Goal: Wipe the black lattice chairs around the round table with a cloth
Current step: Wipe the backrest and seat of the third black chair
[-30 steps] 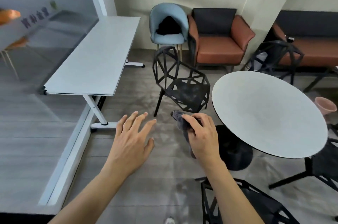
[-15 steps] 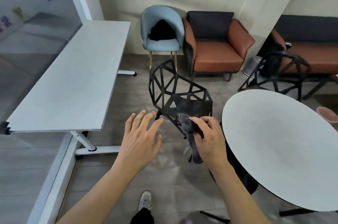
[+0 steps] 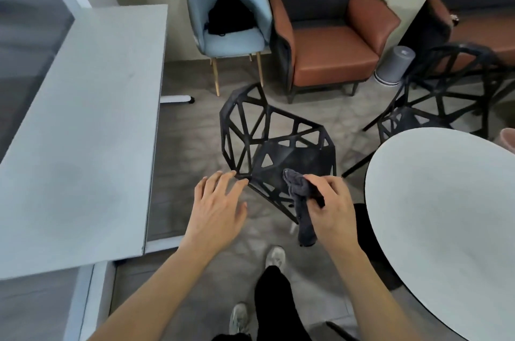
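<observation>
Head view, looking down on both hands above the front corner of the nearest black chair point(image 3: 278, 145). Left hand point(image 3: 217, 209) spread flat with straight fingers, holding nothing, fingertips point(image 3: 223, 177) at or just short of the seat's near left corner; contact cannot be told. Right hand point(image 3: 331, 209) curled around a dark grey cloth point(image 3: 302, 201), bunched top end over the seat's front edge, long tail hanging down below the hand.

Possible trouble from here: only the small bunched end meeting the seat, so most of the surface missed unless the cloth is spread wider. Hanging tail likely to drop into a triangular hole or catch on a bar and pull out of the fingers. Light chair on a smooth floor, likely to slide or turn away if pushed without the left hand steadying it. Round table point(image 3: 446, 215) just beside the right elbow, so little room on that side.

Chair itself: matte black, open lattice of triangles in back and sides, seat more solid with a few small holes, thin legs, standing beside the table's left edge. Second black chair point(image 3: 446, 95) at the table's far edge, not yet reached.
</observation>
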A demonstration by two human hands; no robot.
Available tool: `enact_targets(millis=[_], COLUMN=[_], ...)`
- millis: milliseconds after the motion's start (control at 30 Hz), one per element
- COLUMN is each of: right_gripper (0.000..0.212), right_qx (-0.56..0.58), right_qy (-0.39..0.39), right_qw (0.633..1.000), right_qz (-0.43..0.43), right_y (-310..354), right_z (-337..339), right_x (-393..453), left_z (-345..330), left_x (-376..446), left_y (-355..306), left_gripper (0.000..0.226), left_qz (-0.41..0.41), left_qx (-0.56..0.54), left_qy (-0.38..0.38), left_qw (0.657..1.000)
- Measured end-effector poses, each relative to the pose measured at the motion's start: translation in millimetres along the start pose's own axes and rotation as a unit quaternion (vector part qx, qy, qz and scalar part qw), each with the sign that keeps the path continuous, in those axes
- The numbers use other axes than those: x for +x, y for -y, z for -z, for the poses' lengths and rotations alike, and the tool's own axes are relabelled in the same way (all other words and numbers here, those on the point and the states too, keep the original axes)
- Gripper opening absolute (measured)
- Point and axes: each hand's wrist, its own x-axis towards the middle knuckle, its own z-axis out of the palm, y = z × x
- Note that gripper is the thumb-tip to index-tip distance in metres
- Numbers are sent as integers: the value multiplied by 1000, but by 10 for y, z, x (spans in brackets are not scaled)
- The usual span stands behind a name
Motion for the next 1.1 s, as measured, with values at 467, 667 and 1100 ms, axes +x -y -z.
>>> enact_targets(millis=[467, 667, 1100], right_gripper=[50, 48, 44], right_qx=[53, 70, 156], right_qy=[104, 124, 118], right_qw=[988, 975, 946], right_qz=[-103, -169, -259], right_y=[-833, -1170, -1566], right_z=[-878, -1265, -2339], right_x=[1554, 1796, 2225], left_z=[-805, -1537, -2126], left_x=[1699, 2340, 2954], left_y=[633, 1041, 1731], left_gripper=[63, 89, 31], left_qz=[149, 430, 327], left_qx=[-50, -289, -344], left_qy=[107, 168, 151], left_qw=[982, 839, 867])
